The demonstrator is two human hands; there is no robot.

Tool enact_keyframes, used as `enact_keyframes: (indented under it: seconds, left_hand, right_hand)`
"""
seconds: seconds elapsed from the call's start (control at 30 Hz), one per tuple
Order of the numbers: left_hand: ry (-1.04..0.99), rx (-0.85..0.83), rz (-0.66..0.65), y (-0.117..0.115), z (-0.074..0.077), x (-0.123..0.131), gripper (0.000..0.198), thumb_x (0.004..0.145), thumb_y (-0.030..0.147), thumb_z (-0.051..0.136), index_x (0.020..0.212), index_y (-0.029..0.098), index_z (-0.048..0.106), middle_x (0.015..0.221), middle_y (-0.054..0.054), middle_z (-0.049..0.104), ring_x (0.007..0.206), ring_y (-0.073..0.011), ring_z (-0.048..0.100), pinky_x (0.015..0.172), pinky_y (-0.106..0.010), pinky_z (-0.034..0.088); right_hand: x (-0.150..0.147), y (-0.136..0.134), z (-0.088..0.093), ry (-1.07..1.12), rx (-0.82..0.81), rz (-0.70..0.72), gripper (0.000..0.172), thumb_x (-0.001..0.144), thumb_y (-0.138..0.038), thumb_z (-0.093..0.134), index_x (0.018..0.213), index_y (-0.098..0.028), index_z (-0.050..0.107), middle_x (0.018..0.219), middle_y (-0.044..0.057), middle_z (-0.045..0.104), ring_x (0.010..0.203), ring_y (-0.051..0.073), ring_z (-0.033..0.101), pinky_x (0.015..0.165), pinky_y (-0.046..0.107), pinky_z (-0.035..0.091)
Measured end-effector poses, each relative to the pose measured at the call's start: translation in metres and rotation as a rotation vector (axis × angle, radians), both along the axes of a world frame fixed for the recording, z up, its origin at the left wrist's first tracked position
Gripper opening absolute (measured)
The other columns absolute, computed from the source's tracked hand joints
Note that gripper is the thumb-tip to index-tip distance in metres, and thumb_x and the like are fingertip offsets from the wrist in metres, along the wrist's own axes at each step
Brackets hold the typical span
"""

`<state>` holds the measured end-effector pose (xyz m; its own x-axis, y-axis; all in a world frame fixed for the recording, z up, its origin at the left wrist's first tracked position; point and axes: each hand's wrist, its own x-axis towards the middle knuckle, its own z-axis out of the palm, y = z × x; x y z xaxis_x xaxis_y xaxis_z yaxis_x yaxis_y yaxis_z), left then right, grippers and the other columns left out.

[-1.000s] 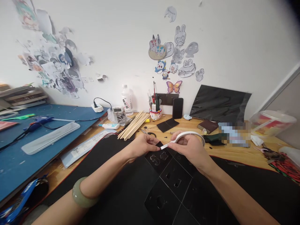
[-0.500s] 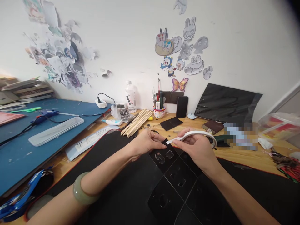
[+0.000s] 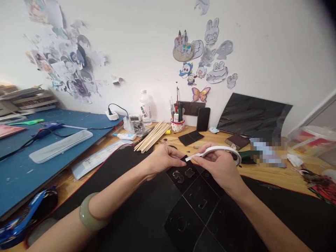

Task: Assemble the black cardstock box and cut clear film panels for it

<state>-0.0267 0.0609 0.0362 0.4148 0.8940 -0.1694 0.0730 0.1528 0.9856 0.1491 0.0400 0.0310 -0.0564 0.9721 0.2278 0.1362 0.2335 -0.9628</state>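
Note:
My left hand [image 3: 168, 159] pinches the upper edge of a black card sheet [image 3: 201, 196] with cut-out shapes in it and pale crease lines dividing it into panels. In my right hand [image 3: 217, 166] is a roll of white tape [image 3: 238, 157], held up on its edge between thumb and fingers. The tape's loose end reaches the corner of the black sheet, close to my left fingertips; whether it is stuck there I cannot tell. Below the sheet lies a black desk mat [image 3: 126, 210] with a red edge.
Wooden sticks [image 3: 152, 136] lie behind my left hand, near a glue bottle [image 3: 126, 136] and a water bottle [image 3: 145, 108]. A pen cup [image 3: 177, 125] and a phone [image 3: 203, 119] stand at the wall. Left is a blue board [image 3: 18, 168] with a clear case [image 3: 60, 146]; a black sheet [image 3: 252, 115] leans right.
The view has shifted very slightly. Both hands keep their hold on the black card sheet and the tape roll, with hardly any movement between them.

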Motion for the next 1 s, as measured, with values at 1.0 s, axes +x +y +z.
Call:
enact_keyframes:
  seconds: [1.0]
  left_hand:
    - [0.183,0.277,0.031,-0.01,-0.005,0.007,0.008,0.067,0.022,0.057,0.07,0.014,0.059,0.057,0.002,0.055,0.05,-0.0079,0.045,0.047,-0.02,0.031]
  right_hand:
    - [-0.002,0.001,-0.007,-0.045,0.047,0.013,0.02,0.066,-0.028,0.067,0.07,-0.021,0.049,0.07,-0.001,0.057,0.069,0.016,0.06,0.064,0.03,0.048]
